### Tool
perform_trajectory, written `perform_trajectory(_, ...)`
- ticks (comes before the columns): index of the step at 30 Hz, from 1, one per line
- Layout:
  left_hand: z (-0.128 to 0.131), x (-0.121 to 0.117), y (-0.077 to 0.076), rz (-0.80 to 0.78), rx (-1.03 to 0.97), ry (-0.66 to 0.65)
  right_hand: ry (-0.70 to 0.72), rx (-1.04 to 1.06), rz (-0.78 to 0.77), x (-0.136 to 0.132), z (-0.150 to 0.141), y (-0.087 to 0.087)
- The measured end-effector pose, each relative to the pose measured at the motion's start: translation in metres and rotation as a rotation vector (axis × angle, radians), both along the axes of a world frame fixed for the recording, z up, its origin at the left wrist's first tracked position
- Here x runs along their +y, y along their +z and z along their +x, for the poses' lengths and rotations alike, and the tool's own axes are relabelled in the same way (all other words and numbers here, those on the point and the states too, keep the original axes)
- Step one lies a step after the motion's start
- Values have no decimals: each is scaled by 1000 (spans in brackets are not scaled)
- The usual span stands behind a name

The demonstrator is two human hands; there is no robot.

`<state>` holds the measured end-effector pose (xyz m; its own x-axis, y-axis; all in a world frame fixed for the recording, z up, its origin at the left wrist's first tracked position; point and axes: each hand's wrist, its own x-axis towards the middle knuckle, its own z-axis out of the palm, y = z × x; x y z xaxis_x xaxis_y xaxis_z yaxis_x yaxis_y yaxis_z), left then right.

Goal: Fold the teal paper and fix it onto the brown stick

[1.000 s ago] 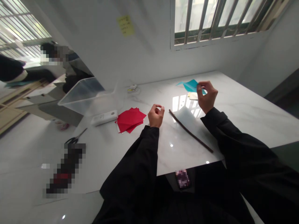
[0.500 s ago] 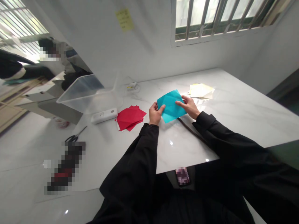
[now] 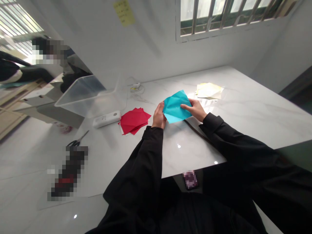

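A turquoise sheet of paper (image 3: 175,109) is held up above the white table, tilted and slightly bent along its lower edge. My left hand (image 3: 159,117) grips its left edge, with the thumb partly hidden behind the sheet. On the right side, my right hand (image 3: 197,110) pinches the paper, thumb on top and fingers underneath. To the left of my hands lies a loose pile of red paper sheets (image 3: 135,121). Pale yellow sheets (image 3: 209,90) lie beyond my right hand in bright light.
A clear plastic bin (image 3: 85,97) stands at the back left, with a white oblong device (image 3: 107,119) before it. Scissors (image 3: 77,140) lie near a pixelated dark object (image 3: 69,172). A dark strip (image 3: 198,130) runs beneath my right forearm. Other people sit at the far left.
My left thumb has left the sheet's front face and moved to its left edge. The paper has tilted, its lower edge now bent. The whole view has shifted slightly.
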<state>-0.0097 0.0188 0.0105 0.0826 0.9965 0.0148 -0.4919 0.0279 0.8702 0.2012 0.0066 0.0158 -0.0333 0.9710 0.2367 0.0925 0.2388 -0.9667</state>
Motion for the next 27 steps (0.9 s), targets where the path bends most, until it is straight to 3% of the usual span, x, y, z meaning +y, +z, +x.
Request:
perform_trajectory(10, -3, -13, 10, -25, 69, -194, 43, -24, -5, -1, -1, 1)
perform_trajectory(18, -1, -4, 3, -131, 51, -142, 68, -36, -19, -1, -1, 0)
perform_trajectory(27, -2, -10, 3, 21, 152, -186, 65, -26, -27, -5, -3, 4)
